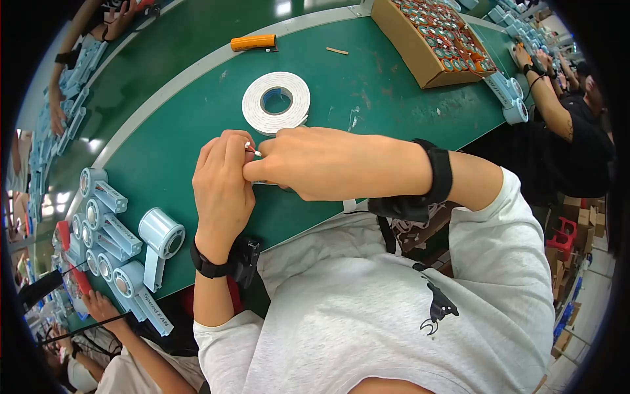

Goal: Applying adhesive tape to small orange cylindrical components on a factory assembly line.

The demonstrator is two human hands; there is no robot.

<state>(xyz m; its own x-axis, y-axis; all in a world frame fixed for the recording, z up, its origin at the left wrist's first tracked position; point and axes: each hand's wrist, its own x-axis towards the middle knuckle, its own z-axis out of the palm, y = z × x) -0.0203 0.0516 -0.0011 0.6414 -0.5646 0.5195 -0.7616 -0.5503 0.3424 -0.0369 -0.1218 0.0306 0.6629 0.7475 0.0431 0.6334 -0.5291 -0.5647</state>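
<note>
The lead [252,150], a short bit of red and dark wire with white ends, shows in the gap between the two hands, above the near part of the bench. Its long axis slants from upper left to lower right, the lower end pointing toward the right hand. The left hand [223,172] is narrow, fingers curled; the right hand [308,161] reaches across to meet it, fingers bent in. I cannot tell which of them grips the lead, since the fingertips are hidden.

Just beyond the hands, a white tape roll [252,103] lies flat. Farther off are an orange cylinder [254,43], lying nearly crosswise, and a tan strip [337,50]. The bench [374,79] is green, with scuffs and pale specks. A cardboard box [405,46] of wired cells [446,39] stands at its far right; light-blue fans [163,233] cluster at left.

Around it, co-workers [581,141] sit on both sides, and a red stool [562,240] stands at right.
</note>
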